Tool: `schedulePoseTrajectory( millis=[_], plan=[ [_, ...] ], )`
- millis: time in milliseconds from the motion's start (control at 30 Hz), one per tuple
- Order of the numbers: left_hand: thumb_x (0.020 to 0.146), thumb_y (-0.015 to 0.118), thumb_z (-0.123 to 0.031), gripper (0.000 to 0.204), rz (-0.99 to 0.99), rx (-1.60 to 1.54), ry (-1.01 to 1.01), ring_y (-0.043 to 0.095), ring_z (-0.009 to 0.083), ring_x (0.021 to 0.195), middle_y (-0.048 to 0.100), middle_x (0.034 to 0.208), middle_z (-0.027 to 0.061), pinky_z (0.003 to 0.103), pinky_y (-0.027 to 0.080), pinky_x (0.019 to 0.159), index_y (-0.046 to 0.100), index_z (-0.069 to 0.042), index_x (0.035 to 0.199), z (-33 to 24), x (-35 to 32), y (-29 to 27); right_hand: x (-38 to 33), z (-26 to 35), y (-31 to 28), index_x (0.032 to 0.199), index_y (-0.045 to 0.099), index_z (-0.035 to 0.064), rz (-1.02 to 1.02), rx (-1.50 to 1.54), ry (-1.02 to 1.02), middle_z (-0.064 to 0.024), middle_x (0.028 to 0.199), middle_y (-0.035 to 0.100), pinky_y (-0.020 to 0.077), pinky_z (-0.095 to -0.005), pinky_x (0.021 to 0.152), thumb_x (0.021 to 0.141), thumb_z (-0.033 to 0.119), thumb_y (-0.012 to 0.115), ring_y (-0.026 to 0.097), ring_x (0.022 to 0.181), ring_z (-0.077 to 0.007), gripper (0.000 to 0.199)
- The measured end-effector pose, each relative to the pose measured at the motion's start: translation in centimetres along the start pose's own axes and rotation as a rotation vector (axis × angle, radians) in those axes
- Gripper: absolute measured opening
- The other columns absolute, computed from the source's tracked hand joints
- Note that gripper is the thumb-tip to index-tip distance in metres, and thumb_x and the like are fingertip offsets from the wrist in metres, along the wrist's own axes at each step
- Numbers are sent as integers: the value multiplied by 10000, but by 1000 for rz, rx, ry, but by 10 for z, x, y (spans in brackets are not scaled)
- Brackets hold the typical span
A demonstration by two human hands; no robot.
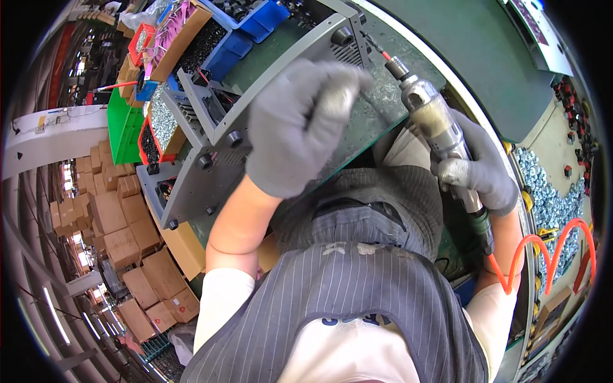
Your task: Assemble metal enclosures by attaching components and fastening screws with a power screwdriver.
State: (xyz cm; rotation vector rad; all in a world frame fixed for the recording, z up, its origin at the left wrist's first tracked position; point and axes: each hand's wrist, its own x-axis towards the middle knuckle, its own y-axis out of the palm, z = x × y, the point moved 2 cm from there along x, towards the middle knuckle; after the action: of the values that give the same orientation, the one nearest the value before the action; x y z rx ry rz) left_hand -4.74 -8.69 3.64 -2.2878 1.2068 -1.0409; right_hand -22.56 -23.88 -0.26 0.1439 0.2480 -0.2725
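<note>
My right hand (pixel 480 167), in a grey glove, is wrapped round a pneumatic screwdriver (pixel 434 115) with a metal body. Its bit points up and left, close to the far right corner of a grey metal case (pixel 274 64). Black round feet (pixel 341 36) stick out from the case, which rests tilted across the bench. My left hand (pixel 297 124), gloved in grey too, hovers in front of the case with fingers curled and thumb against them. Blur at its fingertips hides whatever may be between them. An orange coiled air hose (pixel 543 255) trails from the screwdriver's rear end.
Blue bins (pixel 252 22) of black parts, an orange-red bin (pixel 171 145) of silver screws and a green bin (pixel 123 127) stand left and beyond the case. A green conveyor belt (pixel 472 57) runs at right, near heaped silver hardware (pixel 549 198). Cardboard boxes (pixel 121 223) are stacked left.
</note>
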Motion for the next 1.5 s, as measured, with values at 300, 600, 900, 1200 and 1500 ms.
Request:
schedulePoseTrajectory(
  millis=[300, 600, 900, 1200, 1500],
  plan=[
    [903, 433, -411, 413, -118, 863, -108, 601, 299, 662, 600, 710, 110, 395, 468, 556, 656, -96, 754, 36, 45, -11, 14, 10, -1, 1196, 489, -37, 58, -23, -7, -31, 889, 547, 412, -243, 728, 675, 305, 680, 497, 805, -112, 651],
    [896, 458, -380, 418, -79, 1004, 30, 584, 290, 575, 578, 631, 100, 408, 454, 503, 623, -95, 639, 40, 47, -7, 19, 15, 0, 1193, 495, -32, 6, -37, -14, -36, 925, 551, 419, -243, 732, 674, 247, 699, 501, 814, -107, 624],
    [863, 522, -283, 263, -214, 792, 123, 581, 283, 594, 584, 655, 86, 375, 466, 527, 656, -108, 721, 27, 31, -5, 13, 15, 1, 1133, 518, -26, -20, -154, -9, -41, 863, 565, 430, -254, 738, 641, 248, 741, 519, 782, -115, 606],
    [915, 397, -122, 306, -134, -1694, -1293, 395, 65, 575, 533, 795, 26, 166, 337, 443, 456, 17, 1182, 73, -77, 53, -17, -32, 11, 1225, 470, -20, 17, -42, 19, -59, 1016, 573, 401, -284, 863, 576, 327, 816, 522, 925, -138, 813],
    [940, 418, -138, 293, -92, -1678, -1143, 433, 53, 614, 529, 823, 15, 151, 372, 494, 490, 10, 1183, 81, -82, 56, -22, -64, 27, 1238, 460, -15, 106, 93, 131, -61, 996, 559, 405, -274, 830, 564, 353, 827, 507, 894, -132, 851]
  ],
)
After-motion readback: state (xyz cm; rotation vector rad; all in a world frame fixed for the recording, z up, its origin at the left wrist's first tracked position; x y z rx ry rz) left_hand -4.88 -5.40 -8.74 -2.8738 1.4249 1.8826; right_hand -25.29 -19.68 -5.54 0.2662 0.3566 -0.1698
